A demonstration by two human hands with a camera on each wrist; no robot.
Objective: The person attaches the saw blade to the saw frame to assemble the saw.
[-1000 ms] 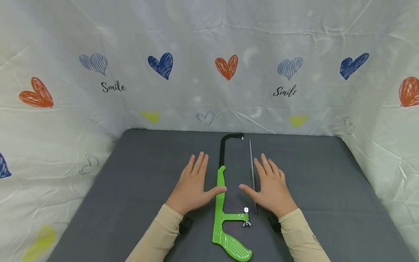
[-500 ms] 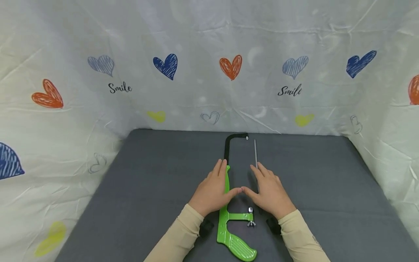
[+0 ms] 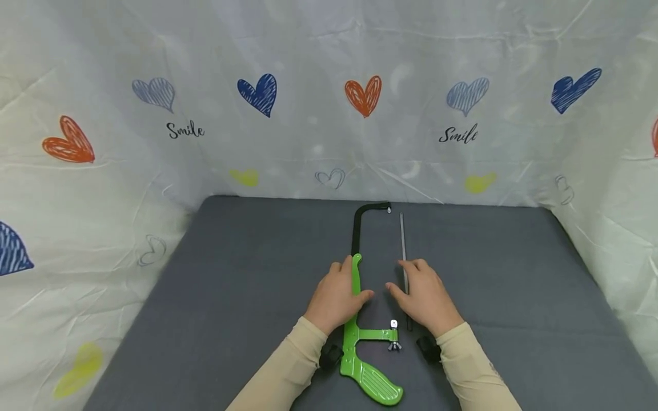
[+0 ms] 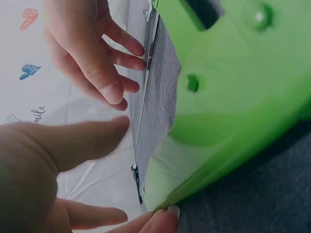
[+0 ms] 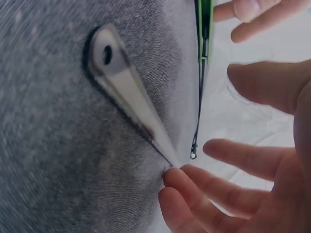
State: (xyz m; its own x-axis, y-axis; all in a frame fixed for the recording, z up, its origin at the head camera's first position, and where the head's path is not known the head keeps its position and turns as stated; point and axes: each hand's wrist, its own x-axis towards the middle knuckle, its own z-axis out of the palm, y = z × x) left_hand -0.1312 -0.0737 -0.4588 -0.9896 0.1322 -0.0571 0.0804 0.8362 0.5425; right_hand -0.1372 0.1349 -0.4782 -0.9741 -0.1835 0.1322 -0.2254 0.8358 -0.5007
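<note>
A hacksaw frame [image 3: 372, 383] with a bright green handle and a black front bow [image 3: 356, 228] lies lengthwise on the table. Its small wing nut [image 3: 394, 346] is on the near post. My left hand [image 3: 334, 299] is over the green bar; in the left wrist view its fingertips [image 4: 165, 221] touch the frame's edge, thumb apart. To the right lies a thin grey hacksaw blade [image 3: 402, 234], with a hole in its near end in the right wrist view. My right hand [image 3: 428, 301] reaches over it, fingertips [image 5: 175, 179] right at the blade, thumb held away.
Dark grey cloth [image 3: 514, 285] covers the table. A white curtain [image 3: 308, 45] printed with hearts and "Smile" closes off the back and both sides. Black wrist cameras [image 3: 330, 357] sit beneath the wrists, the left one near the saw frame.
Both hands were spread flat, then drew together until the thumbs met. Now the thumbs are parted again and the fingers bend down to the saw frame and the blade.
</note>
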